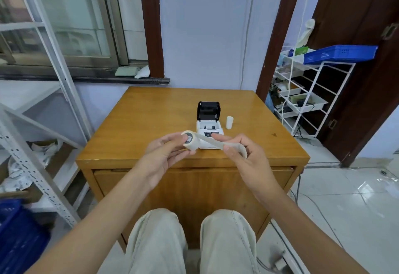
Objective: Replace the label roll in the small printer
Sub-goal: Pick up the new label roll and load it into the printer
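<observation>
A small white printer [209, 130] stands on the wooden table [151, 122] with its black lid tipped up and its roll bay open. In front of it my left hand [164, 155] grips a white label roll [190, 140] by its ends. A strip of the label tape [216, 142] runs from the roll to the right, where my right hand [239, 155] pinches its free end between thumb and fingers. A second small white roll [229, 122] stands upright on the table just right of the printer.
A white wire rack [306, 92] with trays and a blue basket [341, 53] stands at the right, beside a dark door. Grey metal shelving [38, 166] is at the left. My knees sit against the table's front drawer [190, 185].
</observation>
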`<state>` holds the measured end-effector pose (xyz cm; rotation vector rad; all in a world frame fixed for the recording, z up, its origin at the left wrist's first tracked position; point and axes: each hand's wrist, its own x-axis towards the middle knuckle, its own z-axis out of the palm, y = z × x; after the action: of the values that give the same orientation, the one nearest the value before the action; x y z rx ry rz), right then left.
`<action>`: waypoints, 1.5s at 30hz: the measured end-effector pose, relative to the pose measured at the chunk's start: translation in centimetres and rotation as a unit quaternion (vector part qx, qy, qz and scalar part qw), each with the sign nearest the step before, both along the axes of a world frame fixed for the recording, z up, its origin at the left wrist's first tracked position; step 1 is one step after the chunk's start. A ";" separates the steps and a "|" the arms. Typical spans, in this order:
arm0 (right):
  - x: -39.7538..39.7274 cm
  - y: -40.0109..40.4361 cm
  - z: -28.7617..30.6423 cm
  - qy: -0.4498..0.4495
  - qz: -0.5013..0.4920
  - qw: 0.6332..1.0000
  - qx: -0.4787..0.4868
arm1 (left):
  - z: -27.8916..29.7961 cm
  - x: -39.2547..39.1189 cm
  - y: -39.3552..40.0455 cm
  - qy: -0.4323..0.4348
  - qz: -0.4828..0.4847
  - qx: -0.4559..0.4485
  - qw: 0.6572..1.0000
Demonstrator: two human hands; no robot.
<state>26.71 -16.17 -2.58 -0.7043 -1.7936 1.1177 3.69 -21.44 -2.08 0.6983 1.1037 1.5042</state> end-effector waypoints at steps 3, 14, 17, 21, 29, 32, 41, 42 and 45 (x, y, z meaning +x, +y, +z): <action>1.0 0.3 0.4 0.001 -0.011 1.000 0.002 | -0.6 -0.1 -0.3 -0.003 0.004 0.002 1.000; -0.3 -1.4 -1.4 -0.017 -0.008 0.999 0.028 | -0.6 2.3 1.1 -0.054 0.112 0.025 0.992; -1.2 -1.7 -2.4 -0.022 -0.004 0.999 0.043 | -0.1 3.2 1.7 -0.073 0.117 0.040 0.990; -2.3 -2.5 -2.5 -0.036 -0.038 0.996 0.068 | 0.3 4.8 2.5 -0.117 0.129 0.045 0.984; -1.4 -2.4 -0.7 -0.112 -0.010 0.989 0.098 | 0.8 5.1 2.6 -0.108 0.045 -0.009 0.993; -1.3 -1.0 0.4 -0.092 -0.048 0.991 0.086 | 0.8 5.3 2.2 -0.099 0.034 -0.030 0.994; -2.0 1.3 1.0 -0.094 -0.102 0.982 0.125 | 0.1 6.7 1.1 -0.104 0.006 -0.046 0.994; -2.0 1.3 1.1 -0.101 -0.103 0.980 0.135 | 0.1 6.7 1.0 -0.114 0.002 -0.043 0.993; -1.8 1.2 1.2 -0.127 -0.099 0.970 0.180 | 0.3 7.1 0.6 -0.165 -0.015 -0.027 0.986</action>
<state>24.92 -14.97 -1.38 -0.8092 -2.0190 0.5659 10.75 -20.87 -1.79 0.4080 0.8740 1.4958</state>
